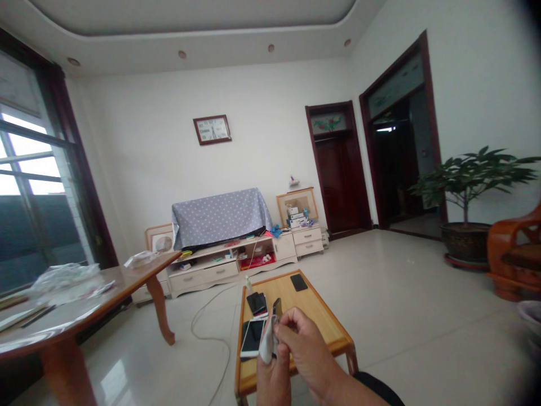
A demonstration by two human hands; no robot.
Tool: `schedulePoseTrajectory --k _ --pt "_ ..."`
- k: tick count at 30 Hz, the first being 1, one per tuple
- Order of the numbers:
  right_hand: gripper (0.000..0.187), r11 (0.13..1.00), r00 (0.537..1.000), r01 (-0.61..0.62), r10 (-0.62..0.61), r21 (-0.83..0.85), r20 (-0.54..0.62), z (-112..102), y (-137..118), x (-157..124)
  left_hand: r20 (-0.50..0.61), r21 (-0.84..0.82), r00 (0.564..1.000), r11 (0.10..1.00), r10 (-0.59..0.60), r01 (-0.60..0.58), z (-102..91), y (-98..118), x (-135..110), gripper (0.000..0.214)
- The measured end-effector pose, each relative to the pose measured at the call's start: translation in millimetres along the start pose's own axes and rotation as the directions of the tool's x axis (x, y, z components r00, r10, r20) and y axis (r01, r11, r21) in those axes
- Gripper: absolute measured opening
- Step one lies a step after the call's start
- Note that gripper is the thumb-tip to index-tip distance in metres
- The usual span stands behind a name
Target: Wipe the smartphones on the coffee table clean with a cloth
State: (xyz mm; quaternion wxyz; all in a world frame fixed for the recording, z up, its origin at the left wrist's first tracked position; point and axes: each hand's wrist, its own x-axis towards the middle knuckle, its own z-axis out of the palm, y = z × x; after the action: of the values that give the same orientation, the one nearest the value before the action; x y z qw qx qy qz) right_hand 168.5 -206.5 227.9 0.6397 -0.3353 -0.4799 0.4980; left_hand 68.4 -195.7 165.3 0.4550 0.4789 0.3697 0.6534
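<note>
Two bare hands are up close together over a low wooden table point(313, 310) with an orange edge. The right hand point(306, 352) comes in from about 4 o'clock, its fingers point(291, 327) curled shut and pinching a dark phone point(277, 307), which stands nearly on edge at the top of the grip. The left hand point(274, 383) rises from 6 o'clock, closed on a white cloth point(266, 344) – the cloth sits between the two hands, pressed against the lower part of the phone, with only the phone's upper end showing.

Just past the hands, at about 11 o'clock, a white smartphone point(252, 338) lies face up near the table's left edge. Beyond it, a stack of dark phones point(257, 303) sits beside a small bottle point(248, 286), and a black phone point(298, 282) lies flat at about 1 o'clock, well apart from the hands.

A white cable point(203, 327) loops across the tiled floor at 10 o'clock. Further left is a larger wooden table point(80, 316) with a crumpled plastic bag point(63, 282) on it. Far ahead stands a cream TV cabinet point(224, 270) under a draped dotted cloth point(220, 217), and a potted plant point(467, 192) stands at 2 o'clock.
</note>
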Motion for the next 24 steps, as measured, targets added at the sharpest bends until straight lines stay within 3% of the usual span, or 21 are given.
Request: schedulePoseTrajectory --k 5,12,16,19,21,24 --pt "0.029 0.996 0.998 0.002 0.004 0.088 -0.062 -12 -13 14 0.066 0.015 0.997 0.999 -0.047 0.046 7.8 11 -4 0.063" --pt "0.029 0.995 0.963 0.091 -0.080 0.032 -0.258 -43 -18 37 0.137 -0.009 0.981 0.990 -0.138 0.141 6.1 13 -2 0.058" --pt "0.028 0.951 0.950 0.226 -0.263 -0.209 -0.168 -45 -23 26 0.172 0.020 0.977 0.992 -0.126 0.124 9.1 13 0 0.056" --pt "0.024 0.822 0.888 0.389 -0.455 -0.415 -0.070 -36 -30 9 0.168 -0.025 0.979 0.992 -0.114 0.120 16.8 16 -3 0.054" --pt "0.020 0.773 0.868 0.438 -0.497 -0.459 -0.009 -30 -34 0 0.183 -0.053 0.977 0.991 -0.112 0.123 21.8 17 -5 0.054" --pt "0.019 0.776 0.876 0.446 -0.481 -0.446 0.039 -28 -37 -1 0.187 -0.075 0.976 0.989 -0.115 0.131 25.2 19 -8 0.056"
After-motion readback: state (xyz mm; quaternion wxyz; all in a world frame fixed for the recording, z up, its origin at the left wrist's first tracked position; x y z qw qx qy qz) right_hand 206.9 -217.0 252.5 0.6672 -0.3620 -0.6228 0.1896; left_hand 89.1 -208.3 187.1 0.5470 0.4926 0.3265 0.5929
